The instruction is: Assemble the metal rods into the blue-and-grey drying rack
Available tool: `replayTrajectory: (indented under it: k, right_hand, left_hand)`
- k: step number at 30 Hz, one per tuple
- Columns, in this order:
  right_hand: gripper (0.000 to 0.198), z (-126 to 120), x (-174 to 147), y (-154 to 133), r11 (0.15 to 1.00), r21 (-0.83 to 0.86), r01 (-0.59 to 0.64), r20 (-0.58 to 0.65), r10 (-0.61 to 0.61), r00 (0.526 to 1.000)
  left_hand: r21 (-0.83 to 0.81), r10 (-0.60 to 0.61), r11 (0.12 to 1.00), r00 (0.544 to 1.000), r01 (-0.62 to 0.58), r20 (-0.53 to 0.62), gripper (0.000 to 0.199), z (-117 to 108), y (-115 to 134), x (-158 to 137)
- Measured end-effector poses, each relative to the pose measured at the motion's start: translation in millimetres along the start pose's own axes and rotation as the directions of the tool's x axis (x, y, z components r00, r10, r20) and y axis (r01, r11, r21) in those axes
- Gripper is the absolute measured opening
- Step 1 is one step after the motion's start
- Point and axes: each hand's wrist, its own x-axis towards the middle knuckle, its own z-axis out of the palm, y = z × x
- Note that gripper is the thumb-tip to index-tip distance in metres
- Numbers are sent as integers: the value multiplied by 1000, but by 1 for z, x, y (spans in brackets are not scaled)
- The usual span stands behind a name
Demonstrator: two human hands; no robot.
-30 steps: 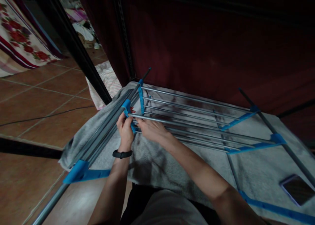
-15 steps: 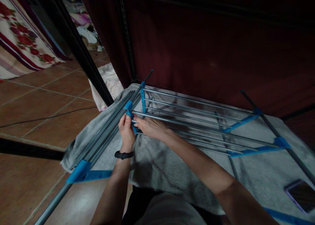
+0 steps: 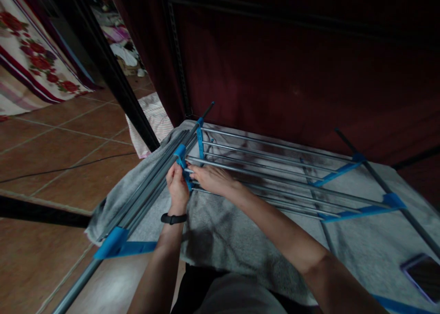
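A frame of grey metal rods and blue plastic brackets lies on a grey towel. My left hand is closed around the near left blue bracket, with a black band on the wrist. Beside it, my right hand grips a thin metal rod close to that bracket; whether the rod's end is seated is hard to see behind the fingers. The rods run right to another blue bracket. A second left bracket stands farther back on the same pole.
Several loose grey tubes lie left of my hands. Another blue bracket sits on a pole at the lower left. A phone rests at the right. A black metal post and a dark red curtain border the towel-covered surface.
The whole view has shifted slightly, so things appear a little lower. My hands keep nearly the same hold at the bracket and rod.
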Motion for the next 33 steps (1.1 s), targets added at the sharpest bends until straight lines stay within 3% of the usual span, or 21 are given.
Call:
replayTrajectory:
  k: [6, 13, 20, 27, 33]
  right_hand:
    - [46, 10, 3, 4, 999, -35, 6, -18, -7, 1000]
    - [45, 14, 3, 5, 997, -72, 25, -13, -26, 1000]
    - [47, 22, 6, 11, 999, -46, 19, -28, -21, 999]
    - [46, 16, 5, 9, 1000, -12, 6, -5, -6, 1000]
    - [44, 16, 3, 5, 996, -87, 11, -19, -13, 1000]
  left_hand:
    - [56, 10, 998, 1000, -8, -22, 36, -1, -1, -1]
    - [9, -24, 1000, 997, 23, 79, 35, 0, 1, 0]
    - [11, -58, 998, 994, 57, 96, 35, -5, -2, 1]
    - [49, -46, 998, 996, 43, 72, 39, -8, -8, 2]
    - [90, -23, 996, 997, 16, 74, 41, -11, -11, 2]
